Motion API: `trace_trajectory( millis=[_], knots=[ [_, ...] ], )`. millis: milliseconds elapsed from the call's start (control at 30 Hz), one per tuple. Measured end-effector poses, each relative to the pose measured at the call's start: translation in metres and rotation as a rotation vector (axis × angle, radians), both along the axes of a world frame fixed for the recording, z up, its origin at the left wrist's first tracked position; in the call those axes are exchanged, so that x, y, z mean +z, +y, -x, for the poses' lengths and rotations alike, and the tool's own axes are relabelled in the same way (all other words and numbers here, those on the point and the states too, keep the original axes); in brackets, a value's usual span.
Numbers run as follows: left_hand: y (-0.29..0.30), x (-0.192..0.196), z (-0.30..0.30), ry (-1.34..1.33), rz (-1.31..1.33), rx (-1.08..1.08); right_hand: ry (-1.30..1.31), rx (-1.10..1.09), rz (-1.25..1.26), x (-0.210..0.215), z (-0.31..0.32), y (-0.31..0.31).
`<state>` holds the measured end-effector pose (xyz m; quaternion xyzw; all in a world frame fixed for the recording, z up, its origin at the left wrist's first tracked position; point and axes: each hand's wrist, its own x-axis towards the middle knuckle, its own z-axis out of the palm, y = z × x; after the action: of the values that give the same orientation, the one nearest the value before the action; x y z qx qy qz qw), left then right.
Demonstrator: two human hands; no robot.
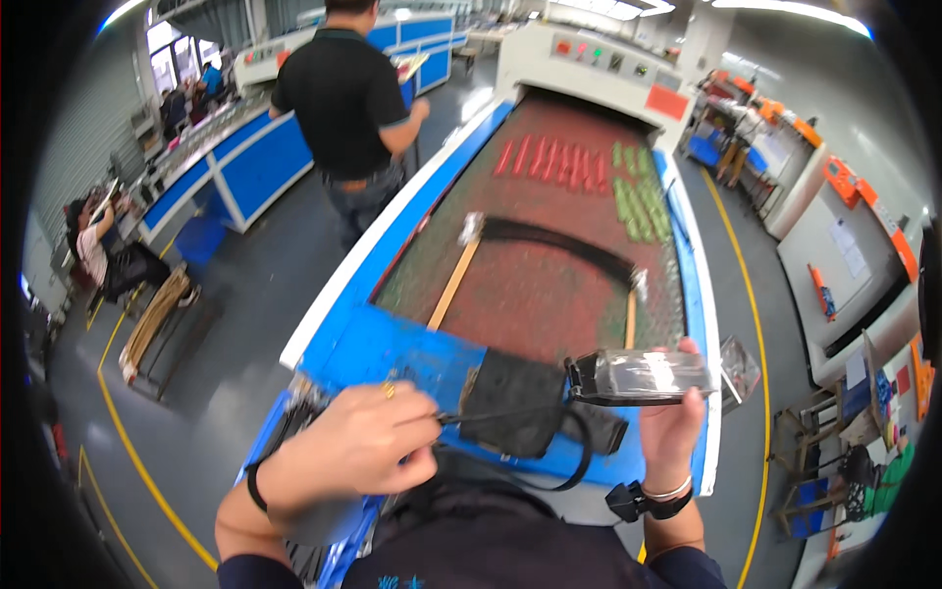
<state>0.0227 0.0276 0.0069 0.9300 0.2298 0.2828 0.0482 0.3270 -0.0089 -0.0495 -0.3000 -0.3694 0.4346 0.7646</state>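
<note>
In front of me stretches a long blue-and-white conveyor machine (334, 344) with a worn reddish-brown belt (530, 309), its far end running under a cream metal housing (599, 64) with coloured buttons. A co-worker in a black short-sleeved shirt (343, 103) stands beyond its left edge, back to me. Over the belt spans a curved black band (559, 239) with pale, shiny ends, each meeting a slim tan wooden stick (453, 287); I take the sticks to be holding it out across the width. Farther up, bright red strips (554, 162) and pale green strips (640, 206) lie in separate groups, probably to keep the colours sorted. A flat black rectangular pad (515, 402) rests on the near blue ledge, perhaps to give a soft working surface. My right hand (670, 427) grips an oblong block with a shiny clear body and black end (643, 376) between thumb and fingers, above the ledge's right side, held level, it seems, for steadiness. My left hand (378, 440) has its fingers curled in, pinching a thin black flexible strap (510, 414) that crosses over the pad and loops down on the right, likely to control it; I cannot tell where its far end goes.
</note>
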Motion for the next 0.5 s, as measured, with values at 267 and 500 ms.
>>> trace_trajectory(
  millis=[267, 500],
  knots=[
    [-0.012, 0.008, -0.007, 0.017, -0.017, -0.078, -0.387, -0.013, -0.074, 0.016, 0.034, -0.031],
    [-0.016, 0.007, -0.010, -0.036, -0.001, -0.112, -0.288, -0.011, 0.036, 0.020, 0.045, -0.030]
  ],
)
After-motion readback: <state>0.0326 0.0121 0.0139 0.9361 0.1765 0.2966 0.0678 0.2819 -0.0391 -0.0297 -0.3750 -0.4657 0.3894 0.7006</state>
